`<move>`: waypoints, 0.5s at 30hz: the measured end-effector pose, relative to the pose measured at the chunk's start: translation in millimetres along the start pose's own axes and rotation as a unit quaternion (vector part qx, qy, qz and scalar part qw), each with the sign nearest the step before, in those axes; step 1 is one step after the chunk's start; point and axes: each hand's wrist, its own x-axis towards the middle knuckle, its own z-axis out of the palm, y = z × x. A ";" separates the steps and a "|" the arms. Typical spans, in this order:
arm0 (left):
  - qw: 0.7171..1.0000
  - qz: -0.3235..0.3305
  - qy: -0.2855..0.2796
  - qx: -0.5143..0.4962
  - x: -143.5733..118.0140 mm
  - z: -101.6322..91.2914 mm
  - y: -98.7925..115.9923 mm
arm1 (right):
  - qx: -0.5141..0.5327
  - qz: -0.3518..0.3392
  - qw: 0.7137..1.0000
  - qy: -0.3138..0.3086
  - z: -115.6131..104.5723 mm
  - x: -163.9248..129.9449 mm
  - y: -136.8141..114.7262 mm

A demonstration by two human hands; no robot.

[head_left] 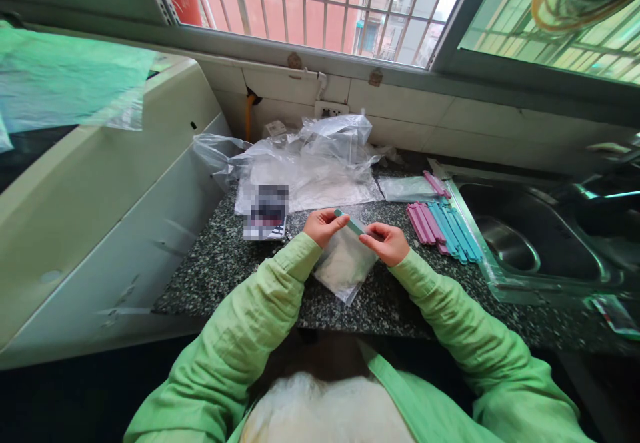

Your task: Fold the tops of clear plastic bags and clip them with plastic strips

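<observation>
— Surface?
— Dark speckled stone counter [220, 263], narrow, running under a window; front edge just ahead of the green sleeves [260, 309].
— In hand?
— Left hand [324, 225] closed on one end of a teal sealing clip [350, 223], fingertips pinched. Right hand [387, 241] closed on the other end. Clip held level along the top of a small clear bag [345, 266] of pale powdery contents; bag hanging from the clip, lower corner resting on the counter near the front edge, between both hands.
— To the right?
— Row of pink and blue sealing clips [443, 226] lying side by side on the counter, just beside the steel sink [530, 243]. One more pink clip [437, 183] further back, resting on a flat clear bag [406, 189].
— Behind the hands?
— Heap of crumpled clear plastic bags [310, 163] against the tiled wall [450, 123]. Small printed packet [267, 215], blurred, unreadable, at the heap's front edge.
— Left side?
— White appliance or cabinet top [100, 189], butted against the counter. Sheet of greenish plastic film [65, 83] draped over its far corner.
— Room?
— Barred window [320, 3] above, red wall outside. Wall socket [330, 108] below the sill. Orange pipe [249, 119] in the corner.
</observation>
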 end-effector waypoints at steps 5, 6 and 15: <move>1.000 -0.006 -0.003 0.021 2.2 -1.8 -3.3 | -0.071 -0.088 0.992 0.051 -5.2 0.3 3.1; 1.000 -0.009 -0.007 0.023 2.5 -1.9 -4.0 | -0.082 -0.108 0.989 0.058 -6.2 0.7 3.9; 0.994 -0.056 -0.081 0.053 -0.1 6.2 -6.5 | -0.109 -0.156 0.977 0.099 -14.6 4.5 8.6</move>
